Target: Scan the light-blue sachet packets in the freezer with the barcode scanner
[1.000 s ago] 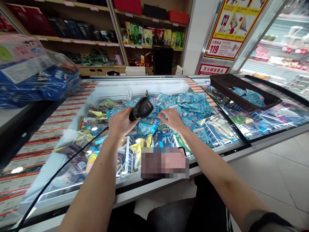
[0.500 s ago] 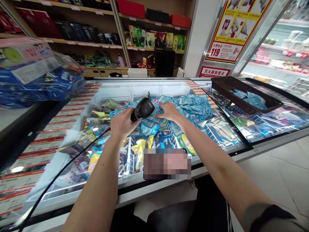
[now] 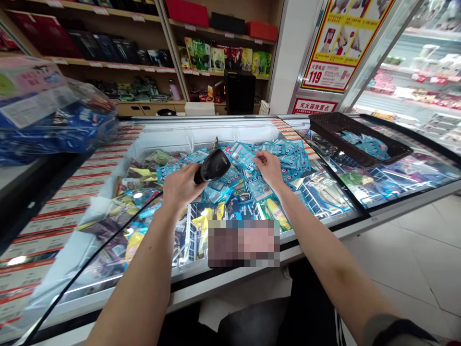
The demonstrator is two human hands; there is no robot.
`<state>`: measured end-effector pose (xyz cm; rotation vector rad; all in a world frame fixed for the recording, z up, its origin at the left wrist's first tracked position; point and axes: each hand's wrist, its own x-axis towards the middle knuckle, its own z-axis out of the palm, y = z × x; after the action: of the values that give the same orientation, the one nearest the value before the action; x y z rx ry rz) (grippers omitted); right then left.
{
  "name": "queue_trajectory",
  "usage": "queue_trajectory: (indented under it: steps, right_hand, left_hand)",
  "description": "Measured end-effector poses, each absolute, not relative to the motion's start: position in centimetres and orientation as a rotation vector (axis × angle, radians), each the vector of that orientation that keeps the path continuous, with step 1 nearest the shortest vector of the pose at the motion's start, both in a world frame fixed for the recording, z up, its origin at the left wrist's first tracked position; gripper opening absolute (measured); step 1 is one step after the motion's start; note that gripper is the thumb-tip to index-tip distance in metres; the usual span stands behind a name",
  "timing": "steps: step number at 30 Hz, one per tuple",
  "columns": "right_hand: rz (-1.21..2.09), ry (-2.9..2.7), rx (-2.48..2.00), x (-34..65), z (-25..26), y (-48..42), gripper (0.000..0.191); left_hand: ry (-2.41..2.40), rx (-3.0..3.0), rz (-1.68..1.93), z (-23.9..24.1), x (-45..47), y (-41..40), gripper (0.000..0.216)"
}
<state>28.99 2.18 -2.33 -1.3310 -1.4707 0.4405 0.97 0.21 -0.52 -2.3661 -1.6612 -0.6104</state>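
My left hand [image 3: 182, 185] is closed around the handle of a black barcode scanner [image 3: 215, 166], whose head points away over the freezer. Its black cord [image 3: 108, 238] runs down to the lower left. My right hand [image 3: 270, 168] has thumb and fingers pinched at the edge of a light blue packet [image 3: 242, 154], just right of the scanner. Around both hands, more blue packets [image 3: 293, 156] lie loosely heaped on the glass lid of the chest freezer [image 3: 230, 288]. A phone-like slab with a blurred-out screen [image 3: 244, 244] rests at the front edge.
A dark brown basket [image 3: 324, 129] holding some blue packets stands on the freezer at the right. Plastic-wrapped blue packs [image 3: 86, 125] sit at the left. Shelves [image 3: 162, 72] with boxes and bags line the back, and a fire-safety poster [image 3: 333, 48] hangs beside them.
My right hand has moved right, away from the scanner, and its spread fingers have closed on a blue packet. The left hand still holds the scanner in nearly the same place.
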Motion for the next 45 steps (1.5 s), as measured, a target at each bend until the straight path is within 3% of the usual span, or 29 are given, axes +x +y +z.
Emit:
queue_trajectory:
  steps: [45]
  right_hand:
    - [0.488,-1.37,-1.302,30.7,-3.1,1.6,0.03]
  left_hand:
    - [-1.467,-2.461,-0.533,-0.9,2.0,0.1,0.04]
